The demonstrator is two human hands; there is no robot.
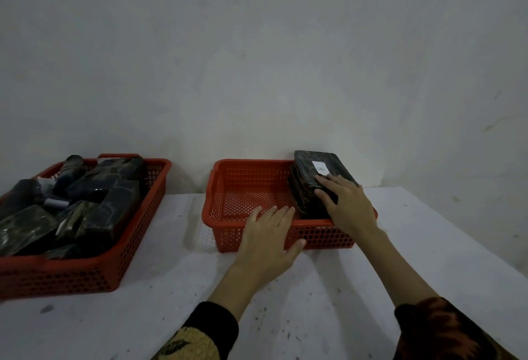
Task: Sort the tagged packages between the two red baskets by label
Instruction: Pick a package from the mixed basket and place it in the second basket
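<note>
Dark wrapped packages (324, 185) stacked at the right end of the right-hand red basket (245, 179), the top one tilted up against the far right corner, a white tag (321, 169) showing on its upper face; writing on the tag too small to read with any confidence. At least two in that stack, perhaps three; exact count hard to tell. Rest of that basket bare mesh.

Right hand (347, 205) laid over the near end of the stack, fingers fairly straight and spread across the top package, pressing or steadying rather than clearly gripping. Left hand (267, 235) resting on the near rim of the same basket, fingers extended over the edge, thumb out to the side, holding nothing.

Farther left, well apart, the left-hand red basket (94, 265) heaped with a jumble of similar dark packages (85, 208), lying at all angles, a small pale roll or tag (57, 203) among them.

Judged from this: sorting barely begun. Only a few packages placed on the right; most of the load waiting in the left basket. Likely step in hand: settling the latest package onto the stack. Left to do: nearly all of the pile, each label to be checked.

Both baskets on a white, speckled table (400, 245) against a plain pale wall (257, 59).
</note>
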